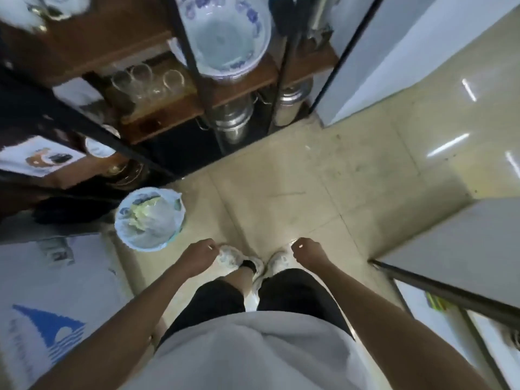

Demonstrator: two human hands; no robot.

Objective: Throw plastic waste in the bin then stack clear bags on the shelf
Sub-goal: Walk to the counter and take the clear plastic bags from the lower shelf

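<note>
A small round bin [149,219] lined with a pale plastic bag stands on the floor at the left, with crumpled pale waste inside. My left hand [198,256] hangs just right of the bin, fingers curled closed, and nothing shows in it. My right hand [308,253] hangs over the floor to the right, also curled closed with nothing visible in it. The wooden shelf [157,119] with a black metal frame rises behind the bin. No clear bags are in view.
The shelf holds a blue-patterned bowl [225,35], drinking glasses [146,80] and steel pots [233,122]. A white box with a blue logo [47,311] sits at the left. A grey cabinet [455,240] and a white panel [380,60] stand at the right. Tiled floor [309,178] lies between.
</note>
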